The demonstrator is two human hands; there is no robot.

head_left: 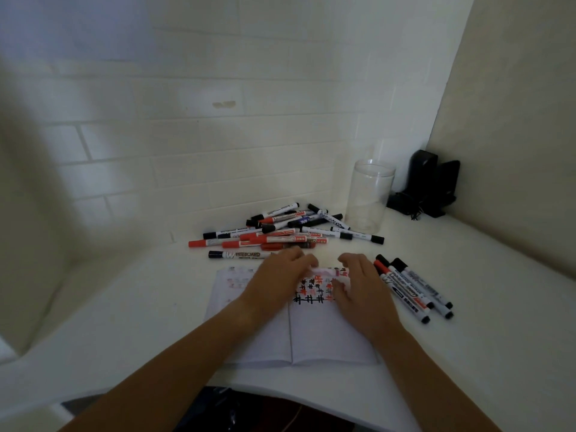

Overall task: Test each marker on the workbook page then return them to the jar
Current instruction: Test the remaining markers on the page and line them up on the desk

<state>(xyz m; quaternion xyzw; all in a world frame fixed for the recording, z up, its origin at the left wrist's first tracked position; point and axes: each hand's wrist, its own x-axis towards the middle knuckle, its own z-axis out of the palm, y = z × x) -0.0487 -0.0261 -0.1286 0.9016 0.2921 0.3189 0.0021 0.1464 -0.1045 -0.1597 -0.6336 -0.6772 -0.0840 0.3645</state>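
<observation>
An open workbook (327, 335) lies on the white table, with black and red test strokes (311, 291) at the top of its right page. Over those strokes my left hand (280, 275) and my right hand (361, 285) meet, fingers curled. Between them they hold what looks like a white marker with red print (325, 271), lying crosswise; my fingers hide most of it. A pile of several red, black and blue markers (280, 232) lies behind the book. A few more markers (411, 286) lie in a row to its right. The clear jar (369, 198) stands upright at the back right with nothing in it.
A tiled wall rises right behind the marker pile, and a side wall closes the right. Black objects with cables (427, 188) sit in the back corner beside the jar. The table's front edge (280, 397) curves just below the workbook.
</observation>
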